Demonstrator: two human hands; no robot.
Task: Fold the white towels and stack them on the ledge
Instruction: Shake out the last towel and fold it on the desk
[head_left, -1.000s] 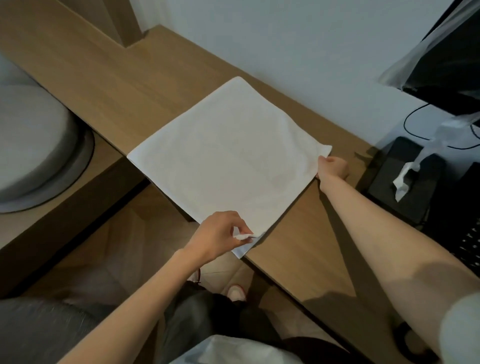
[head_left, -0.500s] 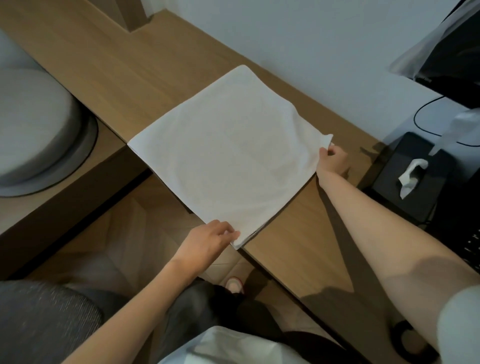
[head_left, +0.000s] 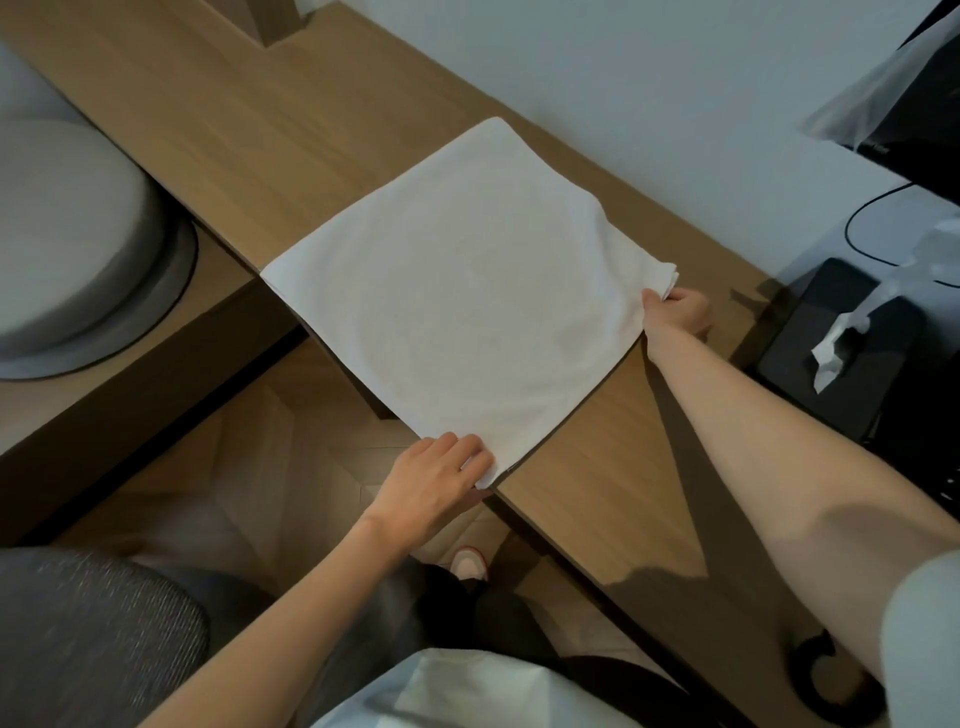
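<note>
A white towel (head_left: 467, 291) lies spread as a flat square on the wooden ledge (head_left: 218, 130), with its near-left side hanging past the ledge's edge. My left hand (head_left: 434, 483) grips the towel's near corner, fingers on top and thumb below. My right hand (head_left: 678, 312) pinches the far-right corner, where the cloth bunches a little. More white cloth (head_left: 467, 691) rests on my lap at the bottom of the view.
A black tissue box (head_left: 852, 353) with a tissue sticking out stands at the right end of the ledge. A dark screen (head_left: 914, 114) and a cable sit behind it. A grey round cushion (head_left: 62, 234) lies on a lower shelf at left.
My left hand has slid down along the near corner and now lies flatter over it. The right corner has lifted and bunched slightly in my right hand.
</note>
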